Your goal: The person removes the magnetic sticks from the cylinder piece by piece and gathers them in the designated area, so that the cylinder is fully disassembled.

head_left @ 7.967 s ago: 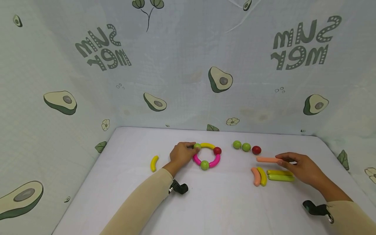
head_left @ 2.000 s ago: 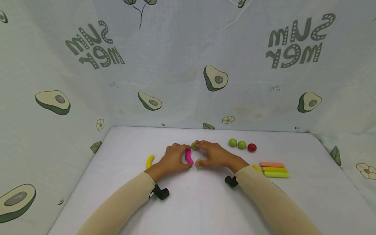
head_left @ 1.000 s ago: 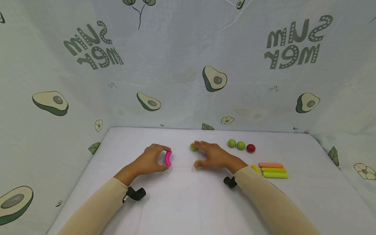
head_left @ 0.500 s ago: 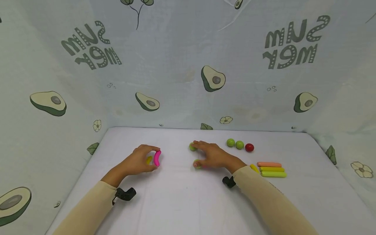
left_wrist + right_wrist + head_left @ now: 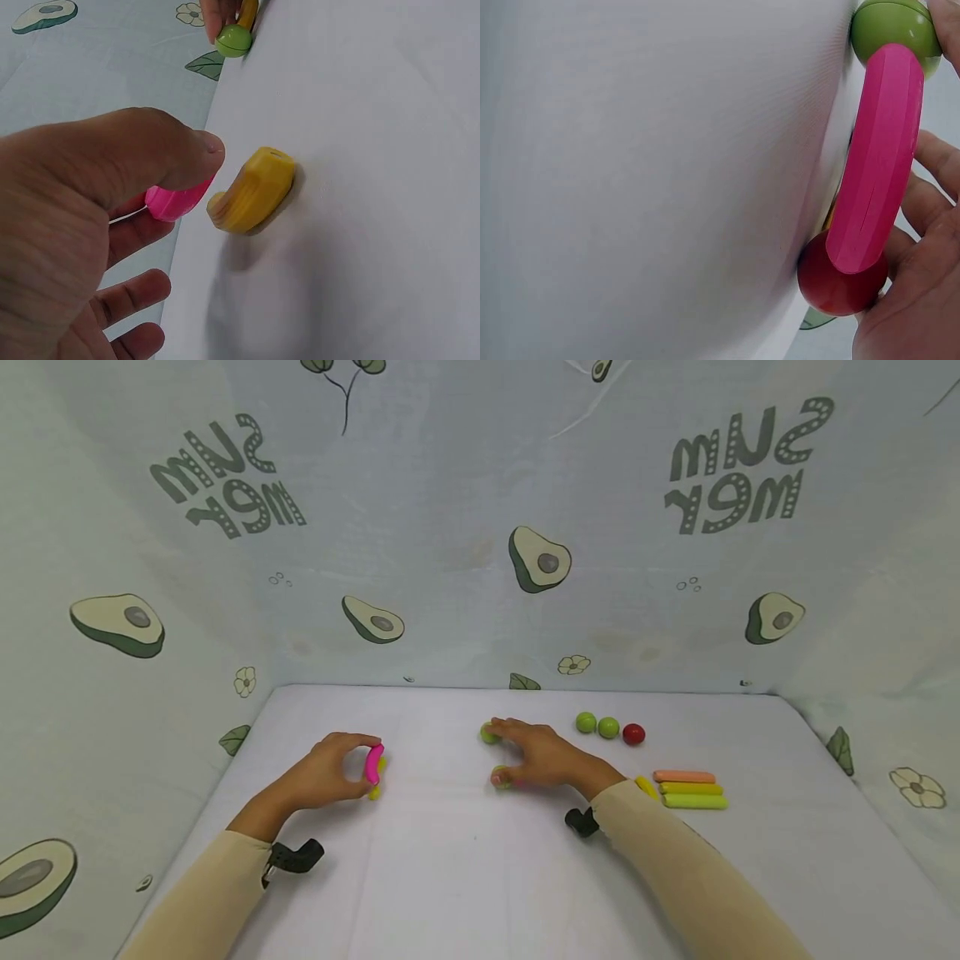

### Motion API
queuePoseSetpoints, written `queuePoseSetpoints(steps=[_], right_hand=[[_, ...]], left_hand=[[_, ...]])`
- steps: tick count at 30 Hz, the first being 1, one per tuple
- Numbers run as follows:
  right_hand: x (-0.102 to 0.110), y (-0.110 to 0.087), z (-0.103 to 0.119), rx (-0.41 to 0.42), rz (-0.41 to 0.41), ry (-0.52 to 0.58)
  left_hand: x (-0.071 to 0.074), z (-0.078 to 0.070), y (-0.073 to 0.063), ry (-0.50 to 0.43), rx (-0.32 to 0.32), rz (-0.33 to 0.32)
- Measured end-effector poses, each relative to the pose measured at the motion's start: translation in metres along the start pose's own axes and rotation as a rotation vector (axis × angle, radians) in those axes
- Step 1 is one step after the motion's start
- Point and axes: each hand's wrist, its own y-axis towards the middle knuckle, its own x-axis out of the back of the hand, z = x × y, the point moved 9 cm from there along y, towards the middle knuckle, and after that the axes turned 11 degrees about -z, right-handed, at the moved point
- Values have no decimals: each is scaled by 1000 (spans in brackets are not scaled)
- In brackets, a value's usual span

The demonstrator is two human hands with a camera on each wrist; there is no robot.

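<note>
My left hand pinches a pink curved stick between thumb and fingers. In the left wrist view, that pink stick lies partly behind the thumb, close to a yellow curved stick on the table. My right hand spans a toy arc of balls and curved sticks, fingertips at the far green ball and thumb at the near one. From the right wrist, a green ball, a pink curved stick and a red ball show joined; the hand hides most of the arc in the head view.
Two loose green balls and a red ball sit at the back right. In front of them lie straight orange, yellow and lime sticks. A yellow curved stick is partly hidden by the right sleeve.
Eight seconds ago the ring was closed and the right hand held the orange stick, now laid down. The left hand has taken a pink curved stick off the ring, leftward to the yellow one.
</note>
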Motion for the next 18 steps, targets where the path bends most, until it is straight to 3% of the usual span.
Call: queuePoseSetpoints(steps=[9,18], right_hand=[[0,0,-1,-6,-5,-9],[-2,-1,-3,-35,-3,-21]], left_hand=[[3,10,-4,24,48,33],[2,16,-9,26,38,49]])
